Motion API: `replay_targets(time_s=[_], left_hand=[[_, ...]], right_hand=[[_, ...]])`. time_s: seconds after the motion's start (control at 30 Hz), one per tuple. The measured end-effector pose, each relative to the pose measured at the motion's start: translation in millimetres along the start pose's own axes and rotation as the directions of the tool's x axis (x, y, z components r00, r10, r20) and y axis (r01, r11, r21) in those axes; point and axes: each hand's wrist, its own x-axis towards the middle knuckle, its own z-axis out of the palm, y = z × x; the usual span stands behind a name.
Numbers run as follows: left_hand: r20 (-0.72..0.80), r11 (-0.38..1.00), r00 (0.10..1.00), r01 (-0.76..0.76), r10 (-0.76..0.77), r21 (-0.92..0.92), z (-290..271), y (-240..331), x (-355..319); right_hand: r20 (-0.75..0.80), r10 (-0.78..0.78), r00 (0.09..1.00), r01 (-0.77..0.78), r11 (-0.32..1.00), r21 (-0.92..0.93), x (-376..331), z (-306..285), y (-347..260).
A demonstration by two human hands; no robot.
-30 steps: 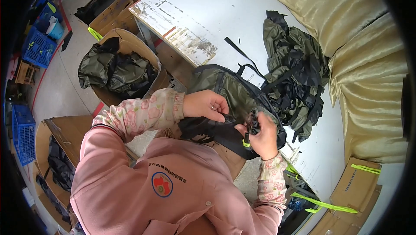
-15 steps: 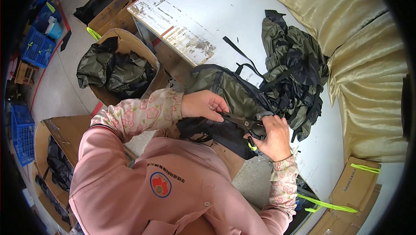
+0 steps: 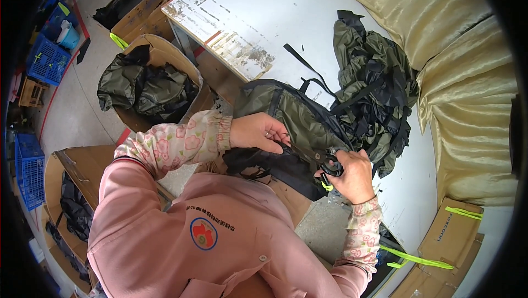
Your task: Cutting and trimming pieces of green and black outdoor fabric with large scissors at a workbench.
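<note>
An olive-green and black fabric bag [image 3: 300, 119] lies over the table's near edge and hangs down in front of me. My left hand [image 3: 258, 133] is closed, thumb and fingers pinching the bag's black edge. My right hand [image 3: 355, 176] is wrapped round the black handles of a pair of scissors [image 3: 318, 156]. Their blades point left, toward my left fingertips, just over the dark fabric. A bit of yellow-green [image 3: 328, 187] shows by the handles. What lies exactly between the blades is too dark to make out.
More olive and black bags [image 3: 374, 89] lie heaped on the white table [image 3: 264, 6], with a loose black strap beside them. Left of me, a cardboard box [image 3: 190, 70] holds similar bags. A gold curtain [image 3: 456, 105] borders the right; another carton [image 3: 448, 235] stands below it.
My right hand has drawn the scissors slightly to the right and down, away from my left fingers. My left hand keeps its pinch with hardly any movement.
</note>
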Motion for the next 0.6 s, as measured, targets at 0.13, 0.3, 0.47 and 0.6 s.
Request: replay_targets(time_s=[0.13, 0.3, 0.47, 0.6], left_hand=[[-0.006, 0.999, 1.0, 0.019, -0.018, 0.03, 0, -1, 3], [-0.083, 0.952, 0.996, 0.045, -0.021, 0.304, -16, 42, -19], [-0.627, 0.945, 0.764, 0.078, 0.149, 0.319, -79, 121, -133], [-0.767, 0.662, 0.428, 0.399, 0.478, 0.635, -166, 148, -279]], right_hand=[[-0.062, -0.071, 0.996, 0.071, 0.997, -0.004, 6, -4, -6], [-0.054, -0.073, 0.996, 0.076, 0.996, 0.051, 7, 4, 8], [-0.276, 0.376, 0.884, -0.284, 0.903, 0.322, 10, 20, 77], [-0.428, 0.647, 0.631, -0.419, 0.749, 0.513, 25, 27, 154]])
